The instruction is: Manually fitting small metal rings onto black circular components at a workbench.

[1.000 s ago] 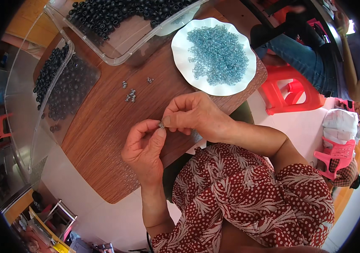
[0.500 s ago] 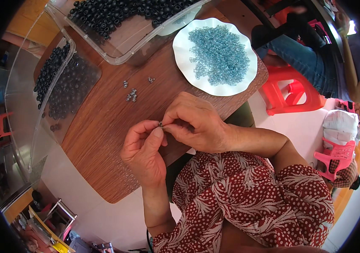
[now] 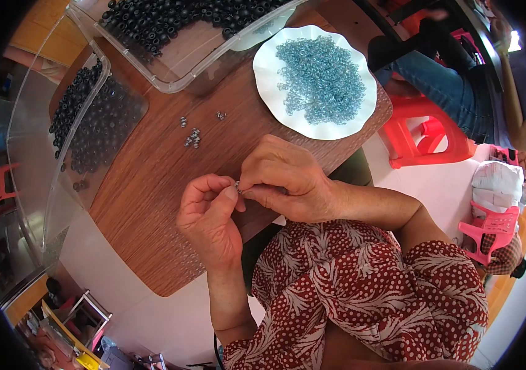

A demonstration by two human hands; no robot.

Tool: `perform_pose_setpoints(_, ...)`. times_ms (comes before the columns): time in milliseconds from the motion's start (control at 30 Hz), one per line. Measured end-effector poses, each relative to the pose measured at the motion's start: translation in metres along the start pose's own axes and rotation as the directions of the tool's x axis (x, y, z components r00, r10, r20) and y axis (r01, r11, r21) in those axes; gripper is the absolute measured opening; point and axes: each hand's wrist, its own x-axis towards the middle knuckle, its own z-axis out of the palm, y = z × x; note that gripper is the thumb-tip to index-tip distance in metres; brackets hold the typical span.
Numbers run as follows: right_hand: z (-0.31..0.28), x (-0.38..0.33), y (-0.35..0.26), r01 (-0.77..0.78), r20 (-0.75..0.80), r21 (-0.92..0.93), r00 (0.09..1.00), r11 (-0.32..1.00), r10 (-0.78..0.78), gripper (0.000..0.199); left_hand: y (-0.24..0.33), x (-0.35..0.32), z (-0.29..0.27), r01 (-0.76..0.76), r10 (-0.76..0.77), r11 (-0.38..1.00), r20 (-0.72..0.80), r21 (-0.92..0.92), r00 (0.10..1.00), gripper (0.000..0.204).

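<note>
Over the near edge of the brown wooden table (image 3: 146,216), both hands meet at the fingertips. A tiny shiny metallic piece (image 3: 237,185), perhaps coil-like, is pinched between them; its exact kind is too small to make out. My left hand (image 3: 210,213) grips it between thumb and forefinger, other fingers curled. From the right, my right hand (image 3: 287,179) pinches the same piece, its fingertips partly hidden. A few similar small silvery pieces (image 3: 192,139) lie on the table beyond my hands. Farther right, a white scalloped plate (image 3: 267,86) holds a heap of small bluish, translucent-looking rings (image 3: 324,80).
A clear plastic bin (image 3: 170,86) with black ring-shaped parts (image 3: 158,28) stands at the far side. Left of it, another clear container (image 3: 99,74) holds more black rings (image 3: 84,117). A red plastic stool (image 3: 423,129) and a seated person's jeans-clad leg (image 3: 435,80) are at right.
My hands have shifted very slightly, and the tiny piece between the fingertips shows brighter and at a different angle. The plate and loose pieces stay put.
</note>
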Motion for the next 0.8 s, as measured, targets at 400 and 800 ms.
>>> perform_pose_setpoints(400,0.0008,0.0005,0.0006,-0.098,-0.002,0.072,0.995,0.993,0.099,0.020,-0.0006,-0.0025,0.0034,-0.130,0.130,0.987,0.005,0.096,0.991,0.015)
perform_pose_setpoints(800,0.0041,0.0023,-0.0027,-0.140,-0.024,0.055,0.990,0.989,0.141,0.020,-0.0027,-0.0016,0.0053,-0.119,0.125,0.983,-0.029,0.142,0.992,0.010)
